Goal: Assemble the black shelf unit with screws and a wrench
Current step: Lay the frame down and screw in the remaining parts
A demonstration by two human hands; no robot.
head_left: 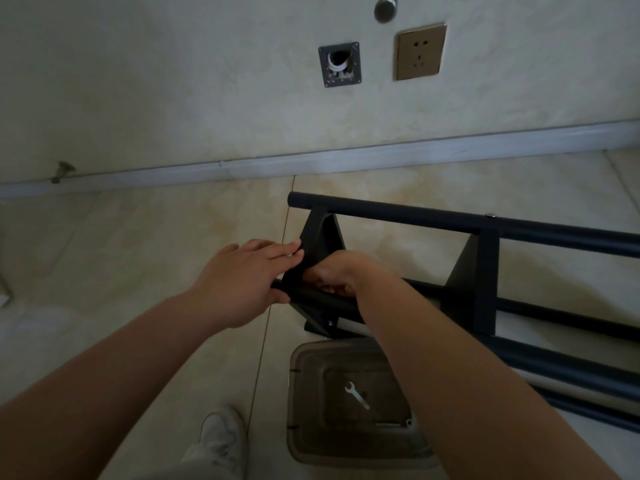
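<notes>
My left hand (242, 282) lies flat against the black shelf unit's (485, 268) end panel, my right hand (334, 275) grips its tube, wrench (356, 395) in tray (304, 410) below them.

Black shelf unit (485, 268) lying sideways on floor; silver wrench (356, 395) in tray.

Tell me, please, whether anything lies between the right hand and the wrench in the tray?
Nothing visible does. The wrench lies bare in the tray on the floor, below the shelf frame. The right hand is curled at the frame's end bracket; only its own forearm passes over the tray's right side.
</notes>
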